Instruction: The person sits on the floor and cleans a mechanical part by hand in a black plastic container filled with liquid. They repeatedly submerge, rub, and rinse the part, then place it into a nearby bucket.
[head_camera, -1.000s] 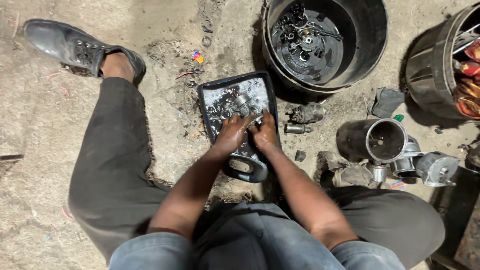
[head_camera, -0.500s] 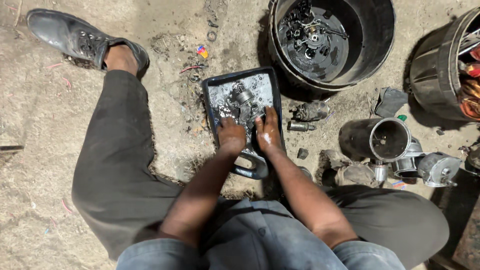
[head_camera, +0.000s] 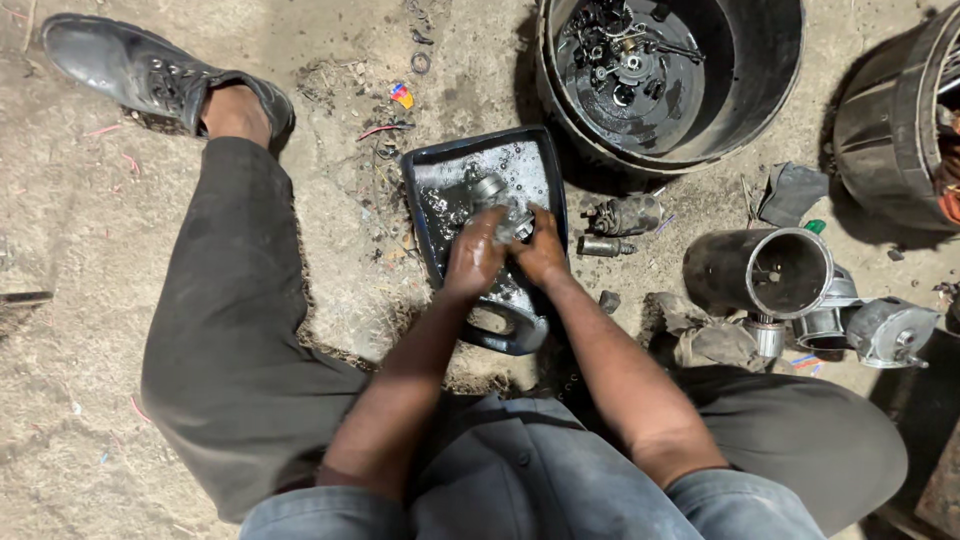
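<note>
Head view, looking down at a person seated on a dirt floor, legs apart.

Centre of view: a dark rectangular tray (head_camera: 428, 190) holding wet, foamy liquid. Both hands are in it. Left hand (head_camera: 473, 256) is curled, fingers closed over a small grey metal part (head_camera: 492, 189) that sticks out past the knuckles toward 12 o'clock. Right hand (head_camera: 541, 252) presses against the same part from the 3 o'clock side, fingers bent around it; the two hands touch each other. The part sits inside the tray, at its middle, partly hidden by the fingers, so its full shape cannot be told.

Surroundings, taken from the tray:
- 1 o'clock: large black bucket (head_camera: 760, 90), dark liquid and a heap of small metal parts in the bottom.
- 3 o'clock, just beside the tray: two small cylindrical metal pieces (head_camera: 620, 225) on the ground.
- 3 to 4 o'clock, further out: a dark open metal cylinder (head_camera: 755, 272) lying on its side, with silver housings (head_camera: 885, 330) next to it.
- 10 o'clock, well apart: a black shoe (head_camera: 140, 70) on the outstretched left leg.
- 2 o'clock, at the frame edge: a second dark container (head_camera: 890, 130), cut off.
</note>
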